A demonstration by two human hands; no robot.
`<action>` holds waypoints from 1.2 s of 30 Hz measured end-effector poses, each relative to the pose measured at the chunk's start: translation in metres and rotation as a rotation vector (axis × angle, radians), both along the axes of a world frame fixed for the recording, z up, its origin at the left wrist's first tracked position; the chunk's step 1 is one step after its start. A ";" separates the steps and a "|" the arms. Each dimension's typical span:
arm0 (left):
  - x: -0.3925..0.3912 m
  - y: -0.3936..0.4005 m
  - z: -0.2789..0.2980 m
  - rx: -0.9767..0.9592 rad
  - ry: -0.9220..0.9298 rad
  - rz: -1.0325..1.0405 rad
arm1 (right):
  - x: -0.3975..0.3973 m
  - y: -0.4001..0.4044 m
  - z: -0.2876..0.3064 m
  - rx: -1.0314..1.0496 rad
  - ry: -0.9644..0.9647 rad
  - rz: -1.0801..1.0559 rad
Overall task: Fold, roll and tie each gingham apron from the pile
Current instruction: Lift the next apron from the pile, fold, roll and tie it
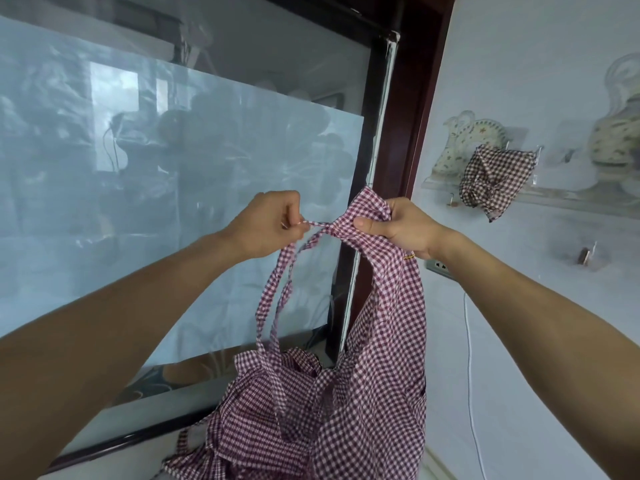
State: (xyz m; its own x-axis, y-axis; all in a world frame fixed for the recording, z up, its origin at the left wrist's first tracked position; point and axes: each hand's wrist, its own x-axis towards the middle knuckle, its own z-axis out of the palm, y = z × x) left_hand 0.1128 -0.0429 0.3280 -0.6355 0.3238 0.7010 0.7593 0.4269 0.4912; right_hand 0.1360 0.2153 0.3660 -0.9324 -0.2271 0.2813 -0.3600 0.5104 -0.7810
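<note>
apron [384, 334] hangs before window [173, 168] | second apron [491, 178] right, on wall shelf [568, 199]

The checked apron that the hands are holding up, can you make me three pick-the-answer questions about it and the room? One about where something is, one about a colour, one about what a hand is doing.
1. Where is the other bundle of checked cloth?
A. On the wall shelf at the right
B. On the floor at the left
C. On the person's arm

2. What colours are the checks on the held apron?
A. Blue and yellow
B. Dark red and white
C. Green and black

3. What is the left hand doing?
A. Lying flat and open
B. Pointing at the window
C. Pinching the thin strap

Answers:
1 A: the bundle hangs over the wall shelf, to the right of both hands.
2 B: the apron shows small dark red and white squares.
3 C: the left hand pinches the strap, while the right hand grips the bunched top of the apron.
</note>
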 end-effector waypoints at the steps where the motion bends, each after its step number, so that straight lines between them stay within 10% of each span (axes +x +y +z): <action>1: -0.001 0.002 0.000 0.010 0.092 0.040 | -0.001 -0.001 -0.002 0.005 -0.007 0.011; 5: 0.002 0.013 0.004 -0.009 0.201 0.068 | 0.000 -0.007 -0.007 0.026 0.029 0.048; 11: 0.006 0.012 0.009 0.025 -0.698 -0.381 | 0.004 -0.002 -0.005 -0.021 0.006 0.090; 19: 0.018 0.023 0.002 -0.252 -0.659 -0.507 | 0.014 0.007 0.004 -0.058 -0.265 0.204; 26: 0.015 0.034 -0.005 -0.047 -0.851 -0.682 | 0.005 0.021 0.001 -0.193 -0.290 0.179; 36: -0.008 -0.028 -0.009 -0.259 -0.921 -0.207 | -0.002 0.083 -0.014 -0.087 -0.140 -0.107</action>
